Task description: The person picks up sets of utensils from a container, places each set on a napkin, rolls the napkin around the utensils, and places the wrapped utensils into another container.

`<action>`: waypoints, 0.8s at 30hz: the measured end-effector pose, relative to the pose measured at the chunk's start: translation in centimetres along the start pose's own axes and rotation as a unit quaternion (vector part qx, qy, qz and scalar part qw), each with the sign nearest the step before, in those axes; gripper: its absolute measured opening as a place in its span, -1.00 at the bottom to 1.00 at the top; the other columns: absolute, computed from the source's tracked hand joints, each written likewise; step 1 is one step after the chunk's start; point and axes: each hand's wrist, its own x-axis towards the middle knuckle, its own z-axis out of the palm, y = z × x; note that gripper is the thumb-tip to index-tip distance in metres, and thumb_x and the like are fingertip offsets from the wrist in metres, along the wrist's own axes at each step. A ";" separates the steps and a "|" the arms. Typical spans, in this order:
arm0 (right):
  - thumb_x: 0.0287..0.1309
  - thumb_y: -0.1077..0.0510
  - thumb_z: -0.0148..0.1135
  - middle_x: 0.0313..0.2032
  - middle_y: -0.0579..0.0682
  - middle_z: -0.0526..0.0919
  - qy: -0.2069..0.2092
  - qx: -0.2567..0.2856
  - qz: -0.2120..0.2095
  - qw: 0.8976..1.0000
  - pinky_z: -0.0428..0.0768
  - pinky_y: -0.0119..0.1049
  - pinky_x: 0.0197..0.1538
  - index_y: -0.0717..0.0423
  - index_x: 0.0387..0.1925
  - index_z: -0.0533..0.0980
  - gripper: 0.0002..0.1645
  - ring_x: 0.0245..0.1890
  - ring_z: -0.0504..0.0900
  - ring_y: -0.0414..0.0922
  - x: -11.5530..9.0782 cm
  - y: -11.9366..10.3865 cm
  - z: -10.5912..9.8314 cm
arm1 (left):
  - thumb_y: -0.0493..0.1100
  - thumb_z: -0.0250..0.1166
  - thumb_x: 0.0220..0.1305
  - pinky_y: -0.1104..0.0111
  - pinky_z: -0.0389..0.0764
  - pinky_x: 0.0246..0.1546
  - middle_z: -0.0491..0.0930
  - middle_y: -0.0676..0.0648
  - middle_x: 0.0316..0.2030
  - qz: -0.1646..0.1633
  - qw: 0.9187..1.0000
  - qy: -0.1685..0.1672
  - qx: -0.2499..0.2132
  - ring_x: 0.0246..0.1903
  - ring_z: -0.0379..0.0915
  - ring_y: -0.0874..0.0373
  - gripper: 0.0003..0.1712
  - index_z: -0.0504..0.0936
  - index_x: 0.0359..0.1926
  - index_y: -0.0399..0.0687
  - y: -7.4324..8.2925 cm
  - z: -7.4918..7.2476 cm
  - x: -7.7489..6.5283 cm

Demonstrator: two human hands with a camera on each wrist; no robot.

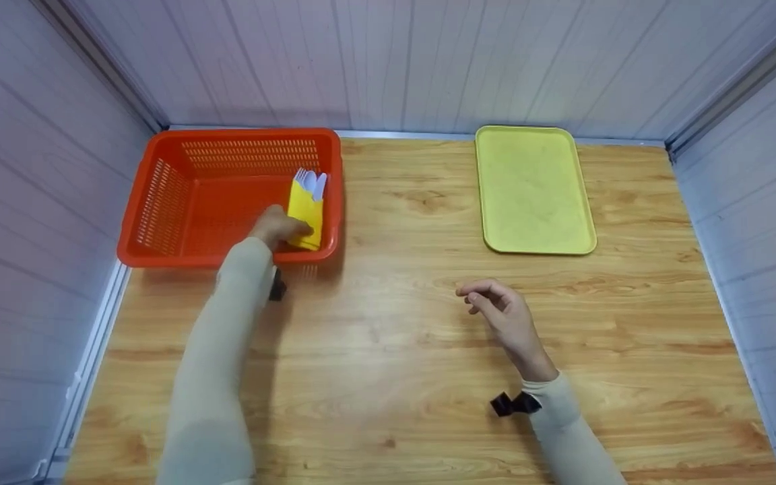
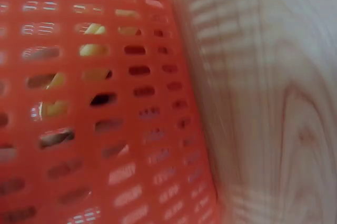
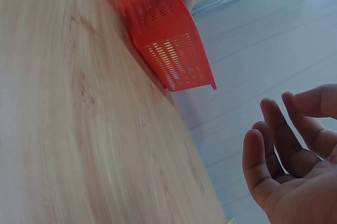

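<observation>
Inside the red plastic basket (image 1: 179, 261), along its right side, is a yellow cutlery pouch (image 1: 304, 210). A white fork (image 1: 300, 176), spoon (image 1: 310, 181) and knife (image 1: 320, 187) stick out of its far end. My left hand (image 1: 277, 225) reaches over the near rim and grips the pouch's lower part, thumb across its front. The slotted basket wall (image 2: 131, 145) fills much of the left wrist view and mostly hides that hand. My right hand (image 1: 508, 320) hovers over the table with fingers loosely bent, holding nothing; the right wrist view shows the same hand (image 3: 295, 166).
A yellow rectangular tray (image 1: 536, 192) lies at the back right of the wooden table (image 1: 388, 323). Pale panel walls (image 1: 374, 67) enclose the back and both sides. The basket stands at the back left, close to the wall.
</observation>
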 end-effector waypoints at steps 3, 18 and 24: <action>0.38 0.25 0.20 -0.09 0.31 0.64 -0.001 -0.009 0.003 1.000 0.58 -0.22 -0.11 0.39 -0.09 0.60 -0.77 -0.18 0.58 0.00 0.0 0.1 0.1 | -0.04 0.48 0.15 0.16 0.38 0.18 0.33 -0.13 0.13 -0.001 1.000 -0.008 0.005 0.12 0.27 -0.07 -0.13 0.20 0.35 -0.06 0.1 0.3 0.2; 0.37 0.24 0.22 -0.11 0.28 0.65 -0.009 -0.010 0.018 1.000 0.60 -0.06 -0.10 0.37 -0.11 0.62 -0.78 -0.16 0.56 0.11 0.1 0.8 0.6 | 0.00 0.54 0.07 0.11 0.45 0.17 0.39 -0.08 0.11 -0.012 0.998 0.016 0.052 0.09 0.32 -0.06 -0.11 0.25 0.34 0.02 0.3 0.8 -0.1; 0.38 0.25 0.20 -0.10 0.29 0.64 -0.013 -0.016 0.014 1.000 0.60 -0.09 -0.11 0.36 -0.10 0.62 -0.78 -0.16 0.55 0.15 0.1 1.0 0.6 | 0.01 0.51 0.12 0.09 0.44 0.19 0.41 -0.13 0.08 0.019 0.994 0.036 0.102 0.07 0.32 -0.09 -0.16 0.29 0.32 -0.08 0.1 0.9 -0.3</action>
